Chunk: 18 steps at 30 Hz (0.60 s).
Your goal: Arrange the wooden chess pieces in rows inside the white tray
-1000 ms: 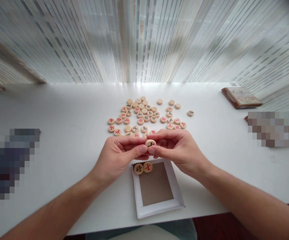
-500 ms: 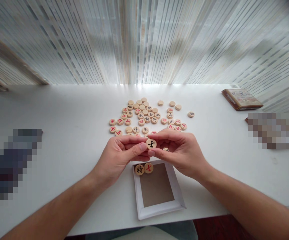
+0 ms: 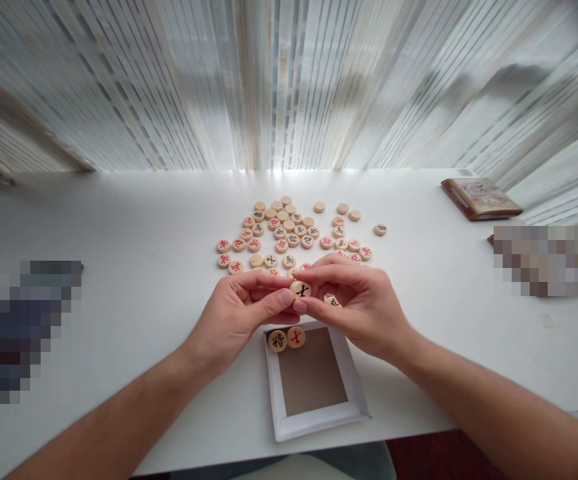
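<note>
White tray (image 3: 321,420), two discs (image 3: 296,337) in its far-left corner.
Just beyond the tray, left hand (image 3: 241,317) and right hand (image 3: 363,307) together pinch one black-marked disc (image 3: 301,289); another disc (image 3: 333,301), partly hidden, shows behind the right thumb (image 3: 319,309).

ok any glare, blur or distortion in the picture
Head view: glare on the white table along its far edge, below striped curtain; head view: curtain stretched toward the top corners; head view: pixelated patches left and right; head view: held piece legible between the fingers.
</note>
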Each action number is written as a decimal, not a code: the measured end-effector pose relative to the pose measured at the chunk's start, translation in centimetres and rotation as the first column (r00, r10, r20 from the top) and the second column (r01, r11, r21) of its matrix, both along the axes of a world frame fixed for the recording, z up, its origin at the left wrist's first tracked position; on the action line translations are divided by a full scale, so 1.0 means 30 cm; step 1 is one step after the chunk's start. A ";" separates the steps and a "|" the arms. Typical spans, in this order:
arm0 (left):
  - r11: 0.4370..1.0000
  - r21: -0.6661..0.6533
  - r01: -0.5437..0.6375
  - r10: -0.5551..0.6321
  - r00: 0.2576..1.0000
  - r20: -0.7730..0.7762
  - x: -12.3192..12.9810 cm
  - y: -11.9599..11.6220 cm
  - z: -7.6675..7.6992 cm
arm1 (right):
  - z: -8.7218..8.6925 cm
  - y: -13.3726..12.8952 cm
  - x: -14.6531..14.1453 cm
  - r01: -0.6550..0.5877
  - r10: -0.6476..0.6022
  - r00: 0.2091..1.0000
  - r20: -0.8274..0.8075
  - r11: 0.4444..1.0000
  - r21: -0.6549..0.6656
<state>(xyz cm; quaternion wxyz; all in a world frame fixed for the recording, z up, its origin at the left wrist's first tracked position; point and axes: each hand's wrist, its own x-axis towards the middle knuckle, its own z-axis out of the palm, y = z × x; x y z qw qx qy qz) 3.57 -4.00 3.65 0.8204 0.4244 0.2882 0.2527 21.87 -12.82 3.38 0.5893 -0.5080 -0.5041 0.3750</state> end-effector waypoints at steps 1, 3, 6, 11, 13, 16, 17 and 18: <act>1.000 -0.013 0.001 -0.001 1.000 0.016 0.001 0.000 0.001 | -0.001 -0.002 0.001 0.012 -0.014 0.998 0.058 1.000 0.020; 0.999 -0.035 0.007 -0.005 0.998 0.061 0.003 0.000 0.004 | -0.003 -0.005 0.002 0.018 -0.026 0.990 0.141 0.998 0.056; 0.998 -0.056 0.010 -0.005 0.995 0.103 0.004 -0.001 0.008 | -0.003 -0.006 0.000 0.001 -0.027 0.976 0.214 0.993 0.121; 1.000 -0.024 -0.002 0.005 0.995 0.104 0.001 -0.001 0.007 | 0.006 -0.006 -0.005 -0.025 -0.034 0.954 0.297 0.981 0.191; 1.000 0.002 -0.011 0.011 0.995 0.103 -0.001 0.000 0.005 | 0.012 -0.006 -0.002 -0.028 -0.052 0.938 0.342 0.974 0.225; 1.000 0.014 -0.011 0.009 0.993 0.115 -0.002 0.003 0.002 | 0.019 -0.006 0.003 -0.039 -0.079 0.917 0.392 0.958 0.283; 1.000 0.017 -0.012 0.010 0.992 0.125 -0.002 0.003 0.002 | 0.021 -0.007 0.004 -0.047 -0.078 0.914 0.398 0.955 0.294; 1.000 0.025 -0.017 0.014 0.991 0.135 -0.001 0.004 0.002 | 0.022 -0.007 0.004 -0.055 -0.071 0.914 0.399 0.953 0.297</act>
